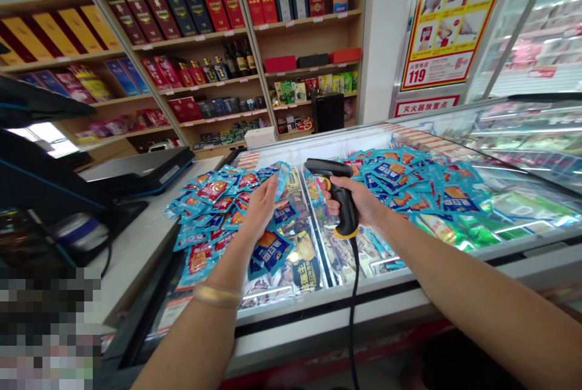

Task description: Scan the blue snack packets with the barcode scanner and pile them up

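My right hand (352, 196) is wrapped around the grip of a black and yellow barcode scanner (343, 205), whose head points left. From its base a black cable (353, 293) runs down over the freezer's front edge. My left hand (264, 205) is closed on a light blue snack packet (282, 179), held upright above the left pile. Beneath and around it lies a heap of blue and red snack packets (211, 190) on the glass lid. A second heap of similar packets (409, 181) is spread to the right of the scanner.
The chest freezer (327, 302) has a glass top with goods visible underneath. At left, a counter (131, 220) bears a black scale (145, 168) and a dark screen stand. Shelves (200, 35) of boxes and bottles line the back. A fire-safety poster (454, 20) hangs at right.
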Available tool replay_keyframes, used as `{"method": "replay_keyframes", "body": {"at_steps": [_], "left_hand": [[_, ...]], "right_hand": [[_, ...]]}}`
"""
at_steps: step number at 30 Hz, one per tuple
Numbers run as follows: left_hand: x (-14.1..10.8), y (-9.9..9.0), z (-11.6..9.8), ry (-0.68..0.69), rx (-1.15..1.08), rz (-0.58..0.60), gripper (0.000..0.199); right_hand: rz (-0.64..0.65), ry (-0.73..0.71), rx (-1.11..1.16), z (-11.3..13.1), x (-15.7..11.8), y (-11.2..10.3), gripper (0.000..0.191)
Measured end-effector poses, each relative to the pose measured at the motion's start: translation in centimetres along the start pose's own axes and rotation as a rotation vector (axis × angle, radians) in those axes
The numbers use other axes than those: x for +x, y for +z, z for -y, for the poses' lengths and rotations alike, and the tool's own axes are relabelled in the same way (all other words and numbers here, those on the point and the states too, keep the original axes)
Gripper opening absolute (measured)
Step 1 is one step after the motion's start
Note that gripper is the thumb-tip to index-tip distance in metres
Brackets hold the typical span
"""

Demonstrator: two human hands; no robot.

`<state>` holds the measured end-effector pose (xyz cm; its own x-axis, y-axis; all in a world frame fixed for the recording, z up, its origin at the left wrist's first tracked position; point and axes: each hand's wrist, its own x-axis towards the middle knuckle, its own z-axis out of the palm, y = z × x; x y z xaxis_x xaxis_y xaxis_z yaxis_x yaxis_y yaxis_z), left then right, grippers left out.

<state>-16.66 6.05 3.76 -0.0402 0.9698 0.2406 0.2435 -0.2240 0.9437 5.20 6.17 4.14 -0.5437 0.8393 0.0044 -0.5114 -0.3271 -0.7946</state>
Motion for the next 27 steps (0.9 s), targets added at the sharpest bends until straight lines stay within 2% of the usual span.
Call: {"method": "replay_keyframes", "body": {"at_steps": [3, 6, 10, 14, 18, 20, 23, 25, 27], "left_hand": [[0.5, 1.1, -1.1, 0.052, 0.066, 0.000, 0.063], [1.5, 3.6, -2.6, 0.146, 0.242, 0.032, 0.063], [3.3, 9.1, -4.2, 0.252, 0.413, 0.103, 0.053], [5.1, 15.1, -4.7, 0.311, 0.532, 0.110, 0.051], [6.2, 19.1, -3.7, 0.237, 0.721, 0.210, 0.048], [6.3, 20.1, -3.1, 0.185, 0.802, 0.254, 0.048], [6.2, 20.2, -3.2, 0.149, 0.823, 0.264, 0.050], [5.9, 19.5, -3.8, 0.123, 0.805, 0.260, 0.052], [5.3, 17.9, -4.5, 0.134, 0.789, 0.243, 0.057]], "right_hand": [[-0.067, -0.114, 0.041, 1.7, -0.6, -1.0, 0.018], [-0.151, -0.257, 0.045, 4.1, -2.0, -3.0, 0.018], [-0.282, -0.371, 0.006, 7.2, -4.8, -6.5, 0.017], [-0.369, -0.437, 0.032, 8.8, -7.1, -9.9, 0.017], [-0.455, -0.437, 0.109, 8.9, -8.1, -12.1, 0.017], [-0.464, -0.424, 0.135, 8.7, -8.3, -12.5, 0.018], [-0.458, -0.414, 0.147, 8.6, -8.4, -12.4, 0.019], [-0.452, -0.412, 0.140, 8.6, -8.5, -12.0, 0.020], [-0.450, -0.417, 0.123, 8.7, -8.7, -11.6, 0.019]]}}
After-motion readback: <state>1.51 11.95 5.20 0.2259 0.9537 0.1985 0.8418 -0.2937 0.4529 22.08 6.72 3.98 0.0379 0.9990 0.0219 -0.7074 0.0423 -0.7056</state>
